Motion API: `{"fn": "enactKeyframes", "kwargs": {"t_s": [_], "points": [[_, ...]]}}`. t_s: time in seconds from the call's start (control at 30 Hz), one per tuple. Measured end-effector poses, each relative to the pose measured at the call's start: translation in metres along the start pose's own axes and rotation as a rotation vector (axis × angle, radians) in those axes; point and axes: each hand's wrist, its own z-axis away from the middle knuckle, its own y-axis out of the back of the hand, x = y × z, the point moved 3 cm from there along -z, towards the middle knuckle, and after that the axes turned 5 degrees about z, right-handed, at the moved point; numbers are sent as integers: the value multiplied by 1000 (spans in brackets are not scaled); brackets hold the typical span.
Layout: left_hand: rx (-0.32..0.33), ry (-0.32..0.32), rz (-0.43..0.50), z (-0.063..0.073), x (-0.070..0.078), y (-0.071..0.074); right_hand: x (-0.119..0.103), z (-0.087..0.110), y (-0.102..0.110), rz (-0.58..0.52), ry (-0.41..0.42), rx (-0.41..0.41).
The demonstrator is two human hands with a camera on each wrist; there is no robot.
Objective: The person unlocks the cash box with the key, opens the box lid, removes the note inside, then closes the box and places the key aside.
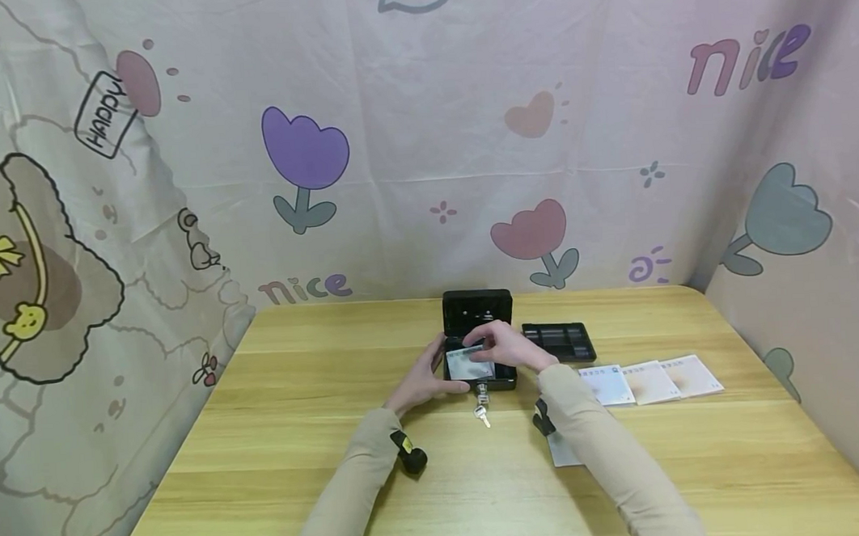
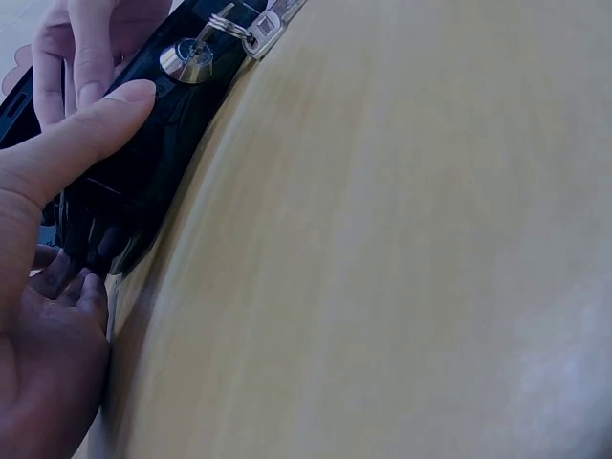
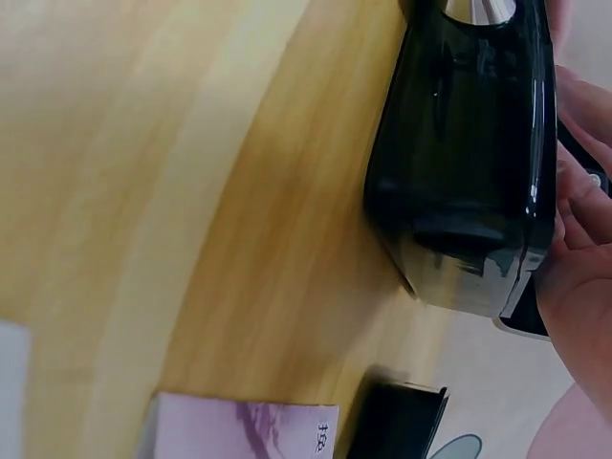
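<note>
A black cash box (image 1: 507, 384) sits on the table with its lid (image 1: 477, 299) raised at the back. My left hand (image 1: 421, 382) grips the box's left side, thumb along the front edge and fingers at the side wall. Inside the box lies a pale blue-green stack of banknotes (image 1: 467, 370). From the right, my right hand (image 1: 508, 346) reaches over the box and pinches the stack, thumb across its face and fingers near its back edge. A silver lock (image 2: 186, 60) on the front holds a key, with another key (image 1: 482, 415) hanging from its ring.
A black compartment tray (image 1: 588, 347) lies right of the box. In front of it, three stacks of notes fan out: bluish (image 1: 605, 385), pale tan (image 1: 650, 384) and pinkish (image 1: 692, 376). A greyish note (image 1: 565, 453) shows partly under the right sleeve. A patterned curtain (image 1: 408, 139) hangs behind the table.
</note>
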Motion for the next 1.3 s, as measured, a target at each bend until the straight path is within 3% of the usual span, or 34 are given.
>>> {"fn": "enactKeyframes", "kwargs": {"t_s": [0.57, 1.3], "points": [[-4, -9, 22, 1, -2, -1, 3, -7, -10, 20, 13, -100], [-5, -25, 38, 0, -2, 0, 2, -9, -10, 45, -16, -115]]}}
